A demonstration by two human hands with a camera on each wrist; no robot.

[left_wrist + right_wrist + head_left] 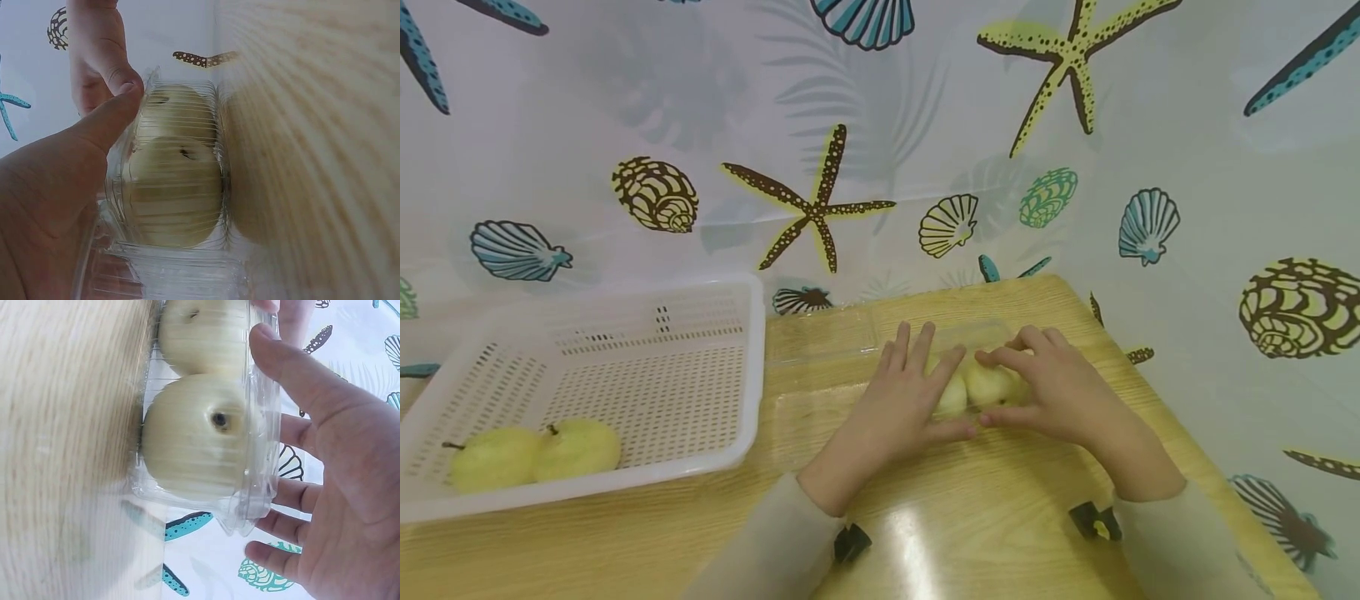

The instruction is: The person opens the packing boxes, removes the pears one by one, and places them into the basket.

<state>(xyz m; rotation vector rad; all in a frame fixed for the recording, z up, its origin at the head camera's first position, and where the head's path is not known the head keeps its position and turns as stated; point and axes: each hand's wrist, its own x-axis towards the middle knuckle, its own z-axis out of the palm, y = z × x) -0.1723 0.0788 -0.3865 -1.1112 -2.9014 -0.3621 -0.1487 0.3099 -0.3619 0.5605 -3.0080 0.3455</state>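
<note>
Pale sleeves (775, 542) reach in from the bottom of my head view, a small black fitting (852, 543) at each wrist. Past the cuffs I have both hands on a clear plastic container (259, 462), which sits toward the far right of the wooden table (1000, 533). Pale yellow fruits (988, 385) lie in a row inside it; each wrist view shows me two, seen through ribbed plastic. The left hand (902, 396) is spread wide over the container's left part, fingers straight, thumb stretched along the near edge. The right hand (1052, 383) arches over the right part with fingers loosely bent, thumb well apart from them at the near edge, its tip just beside the left thumb's. From the right wrist I see that thumb touching the rim. Left of the left hand lies more clear plastic ware (823, 333), so see-through that I cannot tell its pieces apart. Further left stands a white basket (748, 358) with two more yellow fruits (576, 450) side by side at its near left corner. Behind everything hangs a sheet (880, 100) printed with starfish and shells.
</note>
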